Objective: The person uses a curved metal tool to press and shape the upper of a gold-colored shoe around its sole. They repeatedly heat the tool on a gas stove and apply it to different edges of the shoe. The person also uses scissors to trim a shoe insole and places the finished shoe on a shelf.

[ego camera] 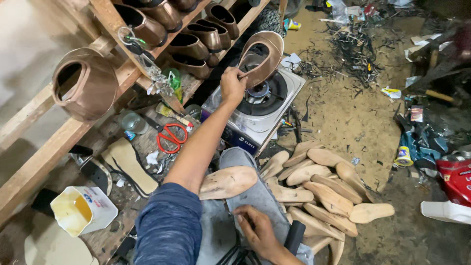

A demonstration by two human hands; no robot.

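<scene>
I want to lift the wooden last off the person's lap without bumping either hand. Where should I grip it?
Grip the wooden last across its narrower toe end at the right, coming from above. It lies flat on the thigh; the left arm crosses its heel end, and the right hand sits below it.

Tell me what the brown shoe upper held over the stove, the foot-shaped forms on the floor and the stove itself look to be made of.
Shoe upper in the left hand: probably leather or imitation, brown with a satin metallic sheen, its thin wall holding a curve. Foot-shaped forms: likely wood, pale and unpainted with faint grain. Stove: seemingly sheet metal, silvery with a soft reflection, around a dark burner ring.
</scene>
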